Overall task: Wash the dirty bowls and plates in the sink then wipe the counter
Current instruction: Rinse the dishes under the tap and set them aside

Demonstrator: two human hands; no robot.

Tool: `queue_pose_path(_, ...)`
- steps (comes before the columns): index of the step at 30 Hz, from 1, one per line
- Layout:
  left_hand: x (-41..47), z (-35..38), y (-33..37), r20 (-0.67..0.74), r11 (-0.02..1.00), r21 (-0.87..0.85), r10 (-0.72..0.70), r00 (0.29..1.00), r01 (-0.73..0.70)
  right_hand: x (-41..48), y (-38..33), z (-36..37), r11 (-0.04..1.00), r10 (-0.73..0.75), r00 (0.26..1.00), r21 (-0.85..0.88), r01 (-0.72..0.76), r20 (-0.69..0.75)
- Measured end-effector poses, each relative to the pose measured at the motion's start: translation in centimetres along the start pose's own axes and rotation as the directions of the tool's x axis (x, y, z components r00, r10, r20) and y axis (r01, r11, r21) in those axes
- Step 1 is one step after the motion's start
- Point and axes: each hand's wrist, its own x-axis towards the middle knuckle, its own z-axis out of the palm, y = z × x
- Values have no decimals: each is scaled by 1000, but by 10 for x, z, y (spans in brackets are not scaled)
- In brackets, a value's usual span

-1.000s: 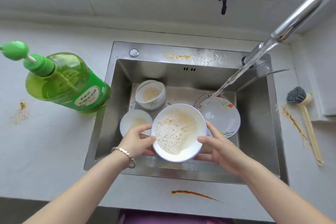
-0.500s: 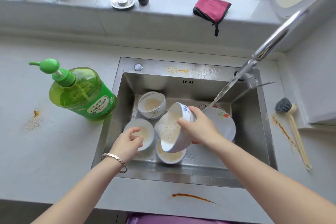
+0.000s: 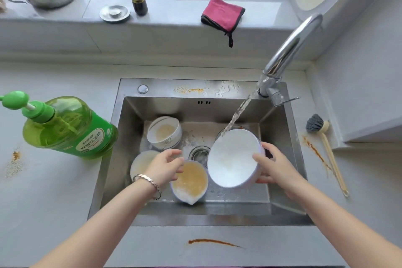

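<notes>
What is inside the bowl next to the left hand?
Yellow-brown water fills the dirty bowl, with white foam at its near rim. The water hides the bottom; the left hand covers some rim. The right hand holds a white bowl.

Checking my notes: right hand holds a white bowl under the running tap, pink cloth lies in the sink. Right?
No: the head view shows the pink cloth on the ledge behind the sink. The right hand does hold the white bowl under the running tap.
</notes>
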Motion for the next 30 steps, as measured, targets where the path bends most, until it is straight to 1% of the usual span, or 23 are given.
queue_pose_path(3, 4, 16, 23, 105, 998, -69, -3, 994, 11, 6, -3, -7, 978, -27, 997, 207, 12, 69)
queue_pose_path(6, 3, 27, 43, 257, 980, -179, -43, 966, 91, 13, -7, -3, 909, -50, 988, 416, -16, 146)
queue_pose_path(7, 3, 30, 47, 287, 966, -235, -36, 957, 107, 15, -7, 0, 888, -54, 983, 460, -33, 174)
queue_pose_path(9, 3, 34, 54, 288, 919, -376, -4, 958, 117, 18, -8, 4, 856, -87, 970, 516, -45, 228)
queue_pose_path(10, 5, 35, 56, 266, 894, -435, 13, 964, 108, 18, -10, 6, 865, -102, 965, 501, -35, 243)
queue_pose_path(11, 6, 35, 56, 236, 874, -476, 26, 972, 92, 18, -11, 7, 910, -129, 964, 414, 22, 233)
queue_pose_path(12, 8, 36, 55, 206, 860, -504, 32, 978, 78, 19, -12, 7, 964, -182, 964, 226, 137, 194)
queue_pose_path(13, 9, 36, 54, 180, 847, -526, 30, 983, 71, 20, -12, 7, 953, -282, 947, -72, 296, 155)
queue_pose_path(14, 8, 35, 52, 160, 836, -545, 27, 987, 66, 20, -14, 7, 808, -415, 902, -407, 426, 121)
queue_pose_path(15, 8, 35, 49, 141, 829, -556, 29, 990, 55, 20, -16, 9, 555, -575, 806, -658, 509, 138)
queue_pose_path(16, 7, 35, 47, 121, 825, -564, 40, 992, 35, 18, -20, 12, 322, -668, 713, -782, 534, 212)
queue_pose_path(17, 5, 34, 46, 100, 825, -565, 58, 993, 9, 16, -25, 16, 168, -674, 674, -825, 540, 303)
queue_pose_path(18, 3, 34, 45, 73, 830, -557, 76, 994, -22, 16, -30, 22, 56, -647, 664, -846, 531, 374)
queue_pose_path(19, 1, 34, 45, 39, 842, -537, 94, 995, -58, 16, -36, 28, 22, -552, 718, -854, 520, 423)
queue_pose_path(20, -1, 34, 45, 8, 855, -510, 113, 994, -93, 14, -43, 34, 31, -451, 771, -855, 518, 451)
queue_pose_path(21, -3, 36, 47, -12, 864, -488, 134, 991, -122, 14, -46, 40, 70, -348, 791, -828, 557, 503)
queue_pose_path(22, -4, 37, 48, -22, 866, -478, 154, 988, -145, 15, -49, 45, 114, -317, 760, -772, 625, 568)
queue_pose_path(24, -6, 35, 51, -37, 856, -491, 165, 986, -161, 10, -55, 54, 203, -378, 636, -610, 766, 672)
queue_pose_path(25, -6, 32, 52, -46, 849, -504, 157, 986, -159, 8, -53, 52, 238, -395, 600, -553, 798, 696)
queue_pose_path(26, -7, 28, 52, -52, 846, -509, 152, 987, -157, 8, -50, 46, 242, -404, 575, -524, 817, 711)
queue_pose_path(27, -8, 23, 50, -59, 853, -498, 149, 987, -159, 10, -45, 38, 185, -420, 542, -516, 836, 728)
queue_pose_path(29, -9, 18, 46, -75, 878, -451, 141, 987, -160, 19, -37, 22, -48, -451, 486, -564, 824, 749)
queue_pose_path(30, -10, 18, 44, -77, 886, -439, 132, 988, -152, 25, -34, 17, -125, -468, 504, -618, 776, 726)
